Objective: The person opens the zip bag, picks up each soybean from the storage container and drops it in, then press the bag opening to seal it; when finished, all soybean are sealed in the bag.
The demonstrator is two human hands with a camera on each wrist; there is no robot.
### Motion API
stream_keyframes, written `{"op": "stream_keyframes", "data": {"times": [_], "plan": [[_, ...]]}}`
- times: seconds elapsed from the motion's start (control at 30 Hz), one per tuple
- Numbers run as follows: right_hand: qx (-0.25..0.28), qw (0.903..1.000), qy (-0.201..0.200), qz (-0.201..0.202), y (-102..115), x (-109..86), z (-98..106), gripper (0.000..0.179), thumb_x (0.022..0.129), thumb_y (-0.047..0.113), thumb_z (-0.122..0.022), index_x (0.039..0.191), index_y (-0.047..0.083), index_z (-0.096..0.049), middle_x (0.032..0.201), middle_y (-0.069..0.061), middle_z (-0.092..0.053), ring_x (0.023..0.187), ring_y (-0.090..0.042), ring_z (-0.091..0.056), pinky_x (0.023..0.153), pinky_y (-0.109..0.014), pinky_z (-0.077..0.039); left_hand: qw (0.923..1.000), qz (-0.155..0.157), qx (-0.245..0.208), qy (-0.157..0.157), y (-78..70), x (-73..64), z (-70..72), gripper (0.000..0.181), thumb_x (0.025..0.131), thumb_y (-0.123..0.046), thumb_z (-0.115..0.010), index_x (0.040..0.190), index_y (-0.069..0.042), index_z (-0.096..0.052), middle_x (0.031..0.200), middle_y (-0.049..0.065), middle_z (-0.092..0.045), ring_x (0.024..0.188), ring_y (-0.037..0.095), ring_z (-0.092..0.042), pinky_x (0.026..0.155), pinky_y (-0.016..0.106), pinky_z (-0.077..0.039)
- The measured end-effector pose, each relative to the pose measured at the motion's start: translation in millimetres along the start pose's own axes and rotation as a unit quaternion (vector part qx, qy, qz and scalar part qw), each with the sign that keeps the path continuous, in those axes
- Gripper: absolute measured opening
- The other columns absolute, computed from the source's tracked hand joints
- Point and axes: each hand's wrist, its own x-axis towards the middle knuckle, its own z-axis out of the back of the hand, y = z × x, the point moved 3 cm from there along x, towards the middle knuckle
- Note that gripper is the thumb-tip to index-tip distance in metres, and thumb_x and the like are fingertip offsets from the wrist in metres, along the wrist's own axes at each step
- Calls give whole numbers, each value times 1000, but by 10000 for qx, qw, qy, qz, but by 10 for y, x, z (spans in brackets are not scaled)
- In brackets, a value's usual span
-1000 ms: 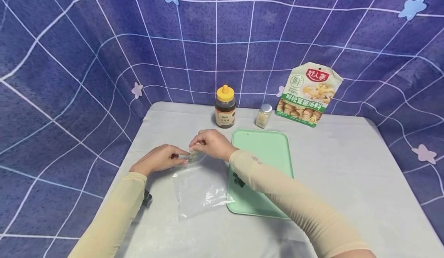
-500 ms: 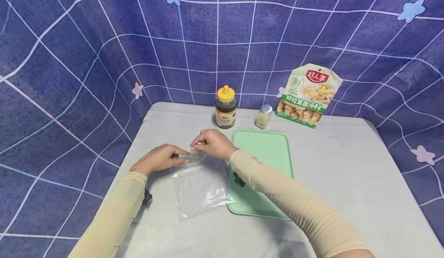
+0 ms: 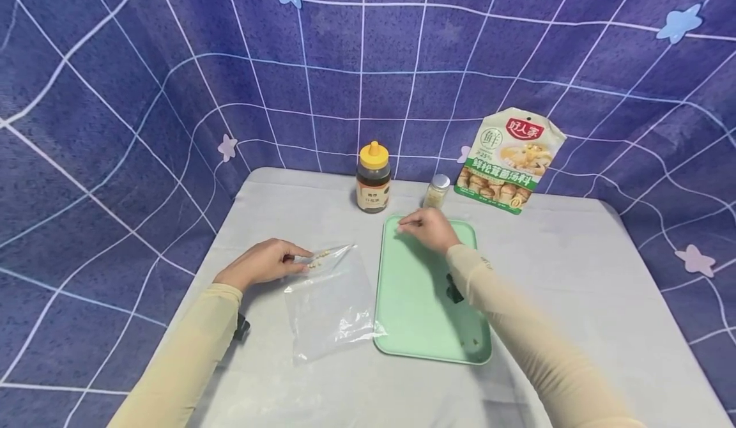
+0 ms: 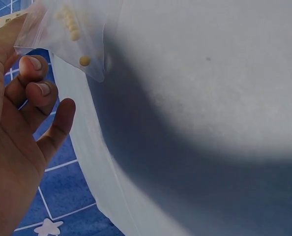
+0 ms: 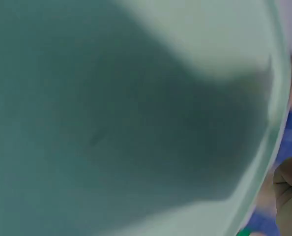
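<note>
My left hand [image 3: 267,262] pinches a corner of a clear plastic bag [image 3: 330,313] between thumb and index finger. Several small round yellow soybeans [image 3: 319,255] sit in that corner; in the left wrist view a single soybean [image 4: 84,61] lies apart from a row of others. My right hand [image 3: 431,229] is at the far left part of the green tray [image 3: 416,294], fingers bent and fingertips close together near its rim. In the right wrist view, curled fingers [image 5: 287,178] show only at the right edge. I cannot tell whether they hold anything.
Behind the tray stand a dark squeeze bottle [image 3: 374,179] with a yellow cap and a small silver-lidded jar [image 3: 438,188]. A soup seasoning pouch [image 3: 512,160] leans against the blue curtain [image 3: 322,89]. Small specks [image 3: 468,343] show in the tray's near right corner.
My right hand has left the bag corner and moved right to the tray's far end. The left hand stays put, still pinching the bag, and the soybeans there now show more plainly.
</note>
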Motion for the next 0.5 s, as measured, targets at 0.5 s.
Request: {"op": "stream_keyframes", "data": {"times": [0.5], "plan": [[-284, 9977, -18, -623, -347, -29, 10, 20, 86, 28, -84, 103, 19, -83, 101, 4, -76, 88, -13, -70, 77, -36, -55, 10000, -22, 67, 30, -39, -24, 5, 36, 92, -32, -78, 126, -21, -75, 64, -12, -52, 53, 4, -42, 50, 28, -37]]}}
